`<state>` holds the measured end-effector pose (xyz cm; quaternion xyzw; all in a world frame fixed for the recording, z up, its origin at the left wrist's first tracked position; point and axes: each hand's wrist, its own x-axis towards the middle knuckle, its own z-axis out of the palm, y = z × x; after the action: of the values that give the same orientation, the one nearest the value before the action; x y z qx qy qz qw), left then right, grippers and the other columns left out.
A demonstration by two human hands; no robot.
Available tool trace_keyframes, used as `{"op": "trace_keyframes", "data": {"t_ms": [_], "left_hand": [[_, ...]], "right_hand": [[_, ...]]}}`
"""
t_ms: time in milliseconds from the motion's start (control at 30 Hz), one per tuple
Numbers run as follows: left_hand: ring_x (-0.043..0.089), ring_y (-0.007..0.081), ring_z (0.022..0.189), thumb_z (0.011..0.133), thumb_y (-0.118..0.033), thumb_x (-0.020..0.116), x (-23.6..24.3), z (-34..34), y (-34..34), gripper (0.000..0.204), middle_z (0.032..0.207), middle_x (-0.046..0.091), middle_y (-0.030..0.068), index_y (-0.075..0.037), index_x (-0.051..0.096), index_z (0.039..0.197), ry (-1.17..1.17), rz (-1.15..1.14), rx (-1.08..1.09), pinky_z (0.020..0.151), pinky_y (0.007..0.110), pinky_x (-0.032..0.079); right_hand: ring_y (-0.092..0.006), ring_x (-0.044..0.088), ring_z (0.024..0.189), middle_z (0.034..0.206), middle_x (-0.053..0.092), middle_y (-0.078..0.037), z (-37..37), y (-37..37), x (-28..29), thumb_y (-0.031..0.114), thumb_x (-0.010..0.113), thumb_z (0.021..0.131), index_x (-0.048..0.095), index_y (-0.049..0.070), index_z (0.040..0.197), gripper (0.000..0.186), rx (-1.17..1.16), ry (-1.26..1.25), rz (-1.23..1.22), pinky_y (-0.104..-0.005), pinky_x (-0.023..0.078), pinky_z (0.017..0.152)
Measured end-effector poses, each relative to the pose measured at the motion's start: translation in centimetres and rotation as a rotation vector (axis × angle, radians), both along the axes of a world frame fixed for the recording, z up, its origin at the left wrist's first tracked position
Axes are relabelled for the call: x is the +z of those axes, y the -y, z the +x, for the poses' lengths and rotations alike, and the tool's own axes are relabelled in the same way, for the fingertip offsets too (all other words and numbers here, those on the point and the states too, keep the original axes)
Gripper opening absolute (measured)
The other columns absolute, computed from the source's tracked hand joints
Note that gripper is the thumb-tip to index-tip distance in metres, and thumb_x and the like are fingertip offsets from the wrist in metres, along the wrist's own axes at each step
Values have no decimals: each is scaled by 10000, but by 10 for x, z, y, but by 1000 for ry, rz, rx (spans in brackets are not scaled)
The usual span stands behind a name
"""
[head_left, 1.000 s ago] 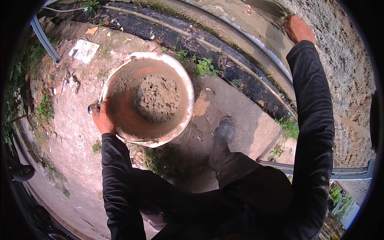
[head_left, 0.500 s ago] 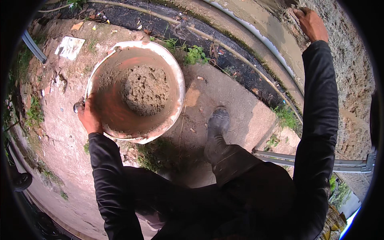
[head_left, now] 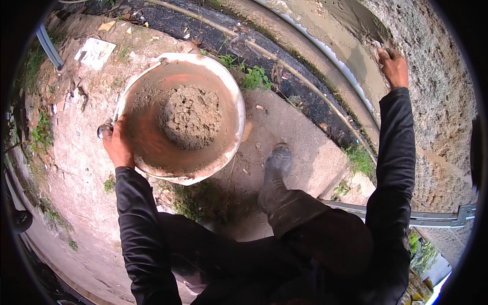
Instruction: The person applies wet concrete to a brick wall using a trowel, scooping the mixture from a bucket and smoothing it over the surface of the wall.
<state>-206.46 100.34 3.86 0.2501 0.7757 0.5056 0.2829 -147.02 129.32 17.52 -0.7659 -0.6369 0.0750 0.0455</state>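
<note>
1. Head view: the left forearm, in a dark sleeve [head_left: 134, 213], rises from the lower edge, leaning slightly toward the person's left, with its wrist fairly straight.
2. At its end the left hand [head_left: 120, 145] is closed on the rim of a bucket [head_left: 146, 138], at the rim's near left side. The thumb lies over the inner side, the fingers curl outside, and a small dark, shiny thing beside them is unclear.
3. The bucket shows over the concrete slab [head_left: 295, 124], by the slab's far edge; whether its base touches the slab cannot be told.
4. Inside it sits a lumpy heap of grey-brown mortar [head_left: 192, 117], with more smeared on the reddish walls.
5. The right arm reaches far forward, almost straight, the hand tipped a little leftward at the wrist.
6. The right hand [head_left: 394, 67] has its back to the camera and its fingers curled in, right by the wall [head_left: 429, 101], where a smooth coat [head_left: 345, 40] meets the rough surface. Whether it grips a tool cannot be told.
7. One grey boot [head_left: 278, 160] stands on the slab, right of the bucket.
</note>
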Motion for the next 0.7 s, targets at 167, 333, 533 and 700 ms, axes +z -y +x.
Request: {"op": "trace_keyframes", "data": {"t_ms": [167,333,533,700], "left_hand": [[588,131,797,873,-177,581,0,-1,4,280,917,656,76,58,611,1024,40,20,10,734,254,466],[585,127,780,872,-186,586,-6,-8,-4,280,903,653,68,53,622,1014,11,9,-18,710,255,465],[579,122,769,870,-190,588,1,-1,1,278,900,651,66,55,640,993,-4,20,10,697,256,461],[575,118,785,876,-182,577,-11,-7,2,278,901,650,62,65,633,990,-3,30,-2,722,240,449]], "right_hand": [[-386,606,1010,1038,642,-237,-50,42,-36,455,519,892,607,62,1164,486,77,112,277,-443,458,870],[-421,606,927,973,644,-252,-100,-39,-68,453,512,894,619,41,1095,471,323,128,316,-457,461,806],[-397,621,937,990,658,-225,-81,-77,-29,458,533,879,642,29,1075,484,193,112,-99,-434,469,833],[-385,611,1003,1019,645,-254,-34,-34,-50,456,504,896,620,74,1165,481,260,230,180,-447,452,884]]}}
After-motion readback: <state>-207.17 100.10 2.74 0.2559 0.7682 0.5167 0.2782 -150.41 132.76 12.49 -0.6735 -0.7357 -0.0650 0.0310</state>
